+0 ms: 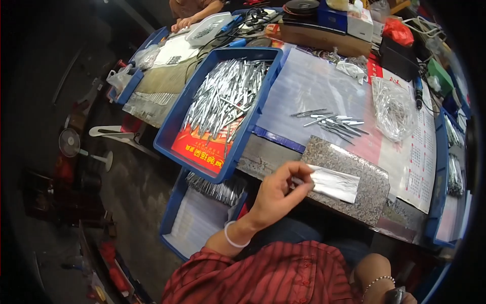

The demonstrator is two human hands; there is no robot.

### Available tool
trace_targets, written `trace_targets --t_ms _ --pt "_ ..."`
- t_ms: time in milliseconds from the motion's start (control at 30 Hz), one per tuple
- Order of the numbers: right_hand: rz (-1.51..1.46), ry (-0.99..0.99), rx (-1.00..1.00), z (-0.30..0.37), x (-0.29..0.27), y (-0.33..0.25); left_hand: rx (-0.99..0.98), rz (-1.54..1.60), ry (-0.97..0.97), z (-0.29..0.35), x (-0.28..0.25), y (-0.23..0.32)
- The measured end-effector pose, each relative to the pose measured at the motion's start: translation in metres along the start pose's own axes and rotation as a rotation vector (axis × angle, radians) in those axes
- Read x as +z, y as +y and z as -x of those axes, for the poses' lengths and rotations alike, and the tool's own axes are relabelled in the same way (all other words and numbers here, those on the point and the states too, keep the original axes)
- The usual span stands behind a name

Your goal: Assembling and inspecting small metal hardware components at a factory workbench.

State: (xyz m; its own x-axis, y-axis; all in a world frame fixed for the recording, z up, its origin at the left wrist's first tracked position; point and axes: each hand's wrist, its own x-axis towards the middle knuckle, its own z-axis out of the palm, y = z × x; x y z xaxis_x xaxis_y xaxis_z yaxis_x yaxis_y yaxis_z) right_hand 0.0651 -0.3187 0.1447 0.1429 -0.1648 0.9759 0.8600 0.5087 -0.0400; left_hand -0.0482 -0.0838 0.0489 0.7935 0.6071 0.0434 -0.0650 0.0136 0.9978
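Observation:
My left hand (pixel 283 191), with a pale bangle at its wrist, is over the near left part of a speckled stone slab (pixel 372 185). Its thumb and forefinger curl together at the left end of a flat, shiny silvery-white rectangle (pixel 336 184) lying on the slab. Whatever is between those fingertips is too small to make out. At the bottom right edge, my right hand (pixel 407 299) is mostly cut off, closed around a dark object with a shiny top (pixel 395 295). Beyond the slab lies a loose group of slim metal pieces (pixel 334 123) on clear plastic sheeting.
A blue tray (pixel 164 144) heaped with slim metal pieces stands left of the slab. Below it sits another blue bin (pixel 169 230). A clear plastic bag (pixel 392 109), a screwdriver-like tool (pixel 418 93) and blue bins (pixel 435 223) are at right. Another person's hands (pixel 185 24) work at the far left.

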Motion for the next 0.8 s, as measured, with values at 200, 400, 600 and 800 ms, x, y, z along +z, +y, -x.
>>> trace_targets --t_ms 200,400,600,800 --pt "-0.096 0.072 -0.026 0.011 0.011 0.012 -0.062 0.302 -0.138 0.015 -0.002 0.001" --pt "0.384 0.792 -0.189 0.008 0.091 0.043 -0.124 0.56 -0.289 0.009 -0.001 -0.006" --pt "0.671 -0.475 0.403 0.033 -0.013 0.063 -0.167 0.586 -0.169 0.018 -0.016 -0.024" --pt "0.688 -0.818 0.965 0.062 -0.033 0.234 -0.197 0.618 -0.14 0.019 -0.019 -0.032"
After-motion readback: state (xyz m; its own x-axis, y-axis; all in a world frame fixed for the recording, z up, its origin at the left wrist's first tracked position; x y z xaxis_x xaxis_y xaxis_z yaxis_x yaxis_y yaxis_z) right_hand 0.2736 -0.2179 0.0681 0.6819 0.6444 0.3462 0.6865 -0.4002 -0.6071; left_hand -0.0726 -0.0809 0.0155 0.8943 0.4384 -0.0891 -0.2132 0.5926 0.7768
